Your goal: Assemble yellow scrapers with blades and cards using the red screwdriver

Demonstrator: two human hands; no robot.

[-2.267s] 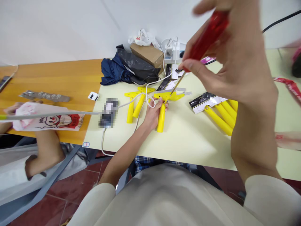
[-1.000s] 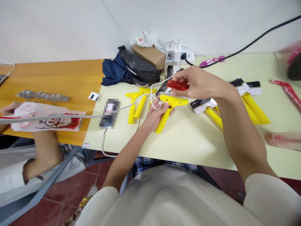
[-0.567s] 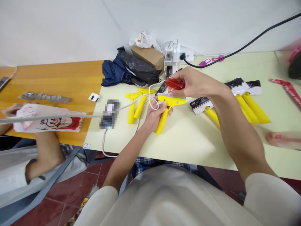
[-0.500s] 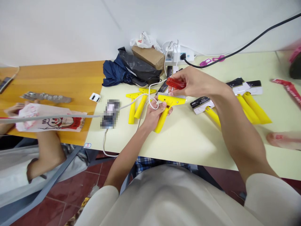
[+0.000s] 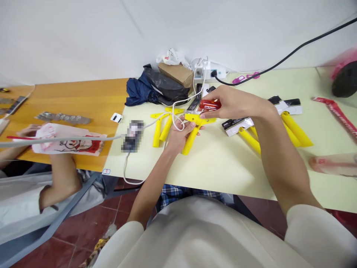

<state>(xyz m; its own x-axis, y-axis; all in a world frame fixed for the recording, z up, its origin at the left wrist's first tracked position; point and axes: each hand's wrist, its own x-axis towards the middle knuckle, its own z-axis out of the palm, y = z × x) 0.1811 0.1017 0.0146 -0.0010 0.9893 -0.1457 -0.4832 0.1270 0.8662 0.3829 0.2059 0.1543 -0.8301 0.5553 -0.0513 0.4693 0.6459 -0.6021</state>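
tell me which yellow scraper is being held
The yellow scraper in the left hand, next to the red screwdriver; the other scrapers lie on the table, not in either hand.

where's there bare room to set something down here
Most room: the pale tabletop between left forearm and right forearm, below the held yellow tool in the picture. A smaller patch lies between the pixelated device and left forearm. Crowded: the back, with black bag, cardboard box and power strip.

On your tabletop's near left corner, a small sticker seems to read 3; you cannot make out the black-and-white cards' print.
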